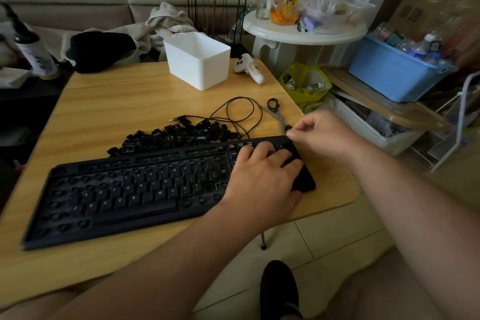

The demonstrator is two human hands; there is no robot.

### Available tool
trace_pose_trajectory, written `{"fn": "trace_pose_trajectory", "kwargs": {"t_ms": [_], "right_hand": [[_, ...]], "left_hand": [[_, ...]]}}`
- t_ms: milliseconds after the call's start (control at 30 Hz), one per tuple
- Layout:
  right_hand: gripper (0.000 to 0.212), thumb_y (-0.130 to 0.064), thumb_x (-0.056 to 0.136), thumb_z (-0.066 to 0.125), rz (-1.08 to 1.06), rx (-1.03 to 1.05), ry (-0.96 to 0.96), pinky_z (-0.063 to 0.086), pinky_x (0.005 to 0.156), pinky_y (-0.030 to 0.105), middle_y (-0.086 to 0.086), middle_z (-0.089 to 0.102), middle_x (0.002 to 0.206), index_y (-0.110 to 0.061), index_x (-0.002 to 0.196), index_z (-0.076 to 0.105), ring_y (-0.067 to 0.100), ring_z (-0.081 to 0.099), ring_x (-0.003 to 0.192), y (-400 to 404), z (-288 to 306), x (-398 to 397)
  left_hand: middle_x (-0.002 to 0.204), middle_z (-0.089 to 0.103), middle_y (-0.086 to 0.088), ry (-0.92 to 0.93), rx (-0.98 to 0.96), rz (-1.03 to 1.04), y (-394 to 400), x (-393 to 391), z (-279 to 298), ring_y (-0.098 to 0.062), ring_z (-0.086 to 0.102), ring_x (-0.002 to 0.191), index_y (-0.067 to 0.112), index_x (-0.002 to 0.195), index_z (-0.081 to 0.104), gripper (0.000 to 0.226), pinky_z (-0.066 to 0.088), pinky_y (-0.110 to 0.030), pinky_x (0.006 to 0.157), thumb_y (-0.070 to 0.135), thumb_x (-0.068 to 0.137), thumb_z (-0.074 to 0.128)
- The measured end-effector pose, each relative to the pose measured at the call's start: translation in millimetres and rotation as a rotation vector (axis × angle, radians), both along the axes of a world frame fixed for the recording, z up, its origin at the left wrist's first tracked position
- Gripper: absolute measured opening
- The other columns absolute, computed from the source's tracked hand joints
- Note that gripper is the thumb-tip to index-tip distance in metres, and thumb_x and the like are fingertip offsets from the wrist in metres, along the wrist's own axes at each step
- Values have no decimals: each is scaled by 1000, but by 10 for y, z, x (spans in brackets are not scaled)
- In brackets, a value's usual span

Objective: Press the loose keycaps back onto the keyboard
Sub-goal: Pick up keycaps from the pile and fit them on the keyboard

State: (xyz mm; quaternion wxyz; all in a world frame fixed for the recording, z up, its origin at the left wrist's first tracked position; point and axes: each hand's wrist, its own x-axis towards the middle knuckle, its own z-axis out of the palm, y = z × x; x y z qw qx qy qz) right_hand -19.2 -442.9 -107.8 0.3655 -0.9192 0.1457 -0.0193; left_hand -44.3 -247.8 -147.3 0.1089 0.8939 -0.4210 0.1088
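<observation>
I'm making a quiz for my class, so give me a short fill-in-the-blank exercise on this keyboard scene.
1. The loose keycaps lie in a pile on the ____ behind the keyboard.
2. The left hand rests on the keyboard's ____ end.
3. The box at the back of the table is ____ in colour.
4. The scissors lie just beyond the ____ hand.

Missing words: table; right; white; right

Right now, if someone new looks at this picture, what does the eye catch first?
First, the black keyboard on the wooden table, many of its keys missing, with the left hand spread flat over its right end. Just behind it lies a heap of loose keycaps. The right hand hovers curled at the keyboard's far right corner.
</observation>
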Motion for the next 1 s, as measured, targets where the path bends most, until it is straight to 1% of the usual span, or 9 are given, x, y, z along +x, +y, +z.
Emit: {"fn": "trace_pose_trajectory", "kwargs": {"t_ms": [100,167,267,333,433,633,767,900,1000], "right_hand": [[6,-31,93,75,43,-101,-120,56,87,36,-12,73,95,-26,96,79,8,66,94,180,43,211],[5,-30,92,75,124,-135,-116,54,85,31,-14,73,95,-29,95,79,8,67,94,358,64,359],[13,-41,88,77,234,-165,-51,49,75,26,-14,73,95,-33,97,79,5,64,89,597,74,519],[19,-49,86,77,255,-190,17,52,78,29,-14,71,94,-33,97,79,8,63,90,710,41,599],[14,-47,86,78,224,-247,64,53,81,32,-11,70,98,-34,93,79,14,63,95,810,-24,701],[5,-29,87,82,215,-163,62,50,78,29,-13,72,94,-30,92,80,9,64,93,812,-119,749],[15,-18,80,86,162,-1,52,56,89,33,-14,73,89,-31,83,79,9,66,92,738,-121,781],[9,-29,81,86,153,0,47,55,92,35,-14,71,94,-29,86,79,7,64,95,701,-85,774],[15,-41,80,87,143,-62,55,54,90,36,-16,65,91,-31,85,75,8,61,93,756,-104,747]], "left_hand": [[127,66,16,13,-23,49,49,86,136,-23,49,123,39,121,70,53,36,-47,99,70,91,41],[115,70,17,21,-56,139,146,236,244,-22,51,119,39,111,75,49,36,-44,97,65,93,38],[112,72,14,63,-128,299,418,539,353,-25,53,117,45,115,72,31,37,-44,96,45,96,48],[116,72,11,122,-156,416,627,718,395,-27,52,119,45,119,71,30,37,-46,99,36,97,52],[111,74,13,195,-212,519,849,914,410,-26,56,119,43,119,71,29,37,-49,104,34,97,54],[110,72,22,241,-296,499,922,941,366,-18,55,117,43,119,71,27,37,-45,104,38,97,57],[103,67,27,285,-333,495,918,953,347,-19,55,116,45,115,71,23,42,-47,106,39,97,58],[99,65,28,340,-370,487,903,969,332,-21,58,111,47,110,71,20,48,-53,101,40,95,59],[102,69,25,342,-387,477,875,981,309,-21,61,105,48,107,71,19,50,-52,98,41,94,59]]}}
